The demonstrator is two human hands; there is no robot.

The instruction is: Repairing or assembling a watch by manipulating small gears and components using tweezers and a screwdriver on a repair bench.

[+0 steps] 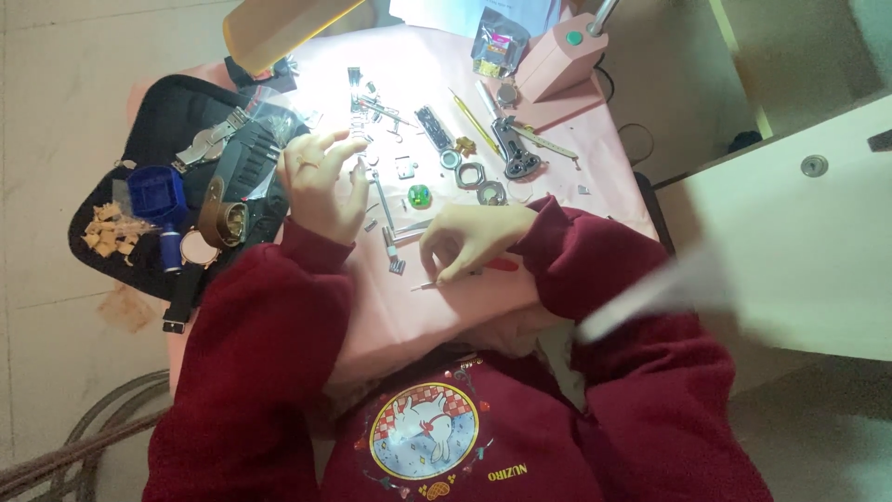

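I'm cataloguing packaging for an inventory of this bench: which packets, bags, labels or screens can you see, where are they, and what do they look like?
Foil pouch: far edge of the pink table, beside the pink lamp base; dark and shiny, with colourful print and small yellow contents.
Clear plastic bag: far left, on the black case; crumpled, see-through, small metal parts inside.
White paper: top edge, behind the pouch; print unreadable.
Screens: none visible.

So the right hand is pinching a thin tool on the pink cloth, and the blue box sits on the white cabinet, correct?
Not quite. The head view shows the blue box on the black pouch, left of the work, not on the white cabinet. The rest holds: the right hand pinches a thin tool on the pink cloth.
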